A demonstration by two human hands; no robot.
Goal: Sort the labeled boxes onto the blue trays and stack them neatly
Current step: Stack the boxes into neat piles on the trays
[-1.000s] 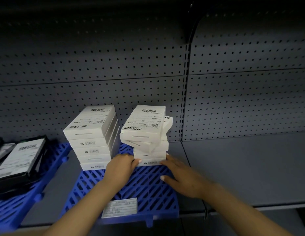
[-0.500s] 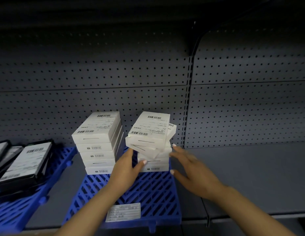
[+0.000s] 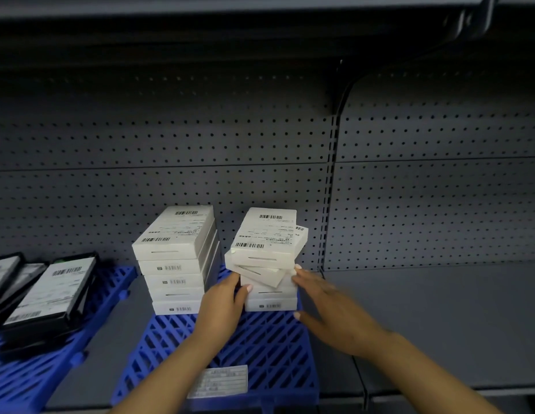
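My left hand (image 3: 221, 306) presses straight fingers against the crooked white box stack (image 3: 267, 261). My right hand (image 3: 335, 315), blurred, seems spread open, fingertips touching its other side.

1. Back wall: dark grey perforated panels (image 3: 176, 150), holes in regular rows, horizontal seam at mid height.
2. Slotted vertical upright (image 3: 331, 186) between left and right panel sections.
3. Grey metal shelf deck (image 3: 439, 318), matte, running to the right.
4. Upper shelf underside (image 3: 230, 7) overhead, in shadow.
5. Curved dark bracket (image 3: 475, 22) at upper right.
6. Lighting: dim, brighter low down.
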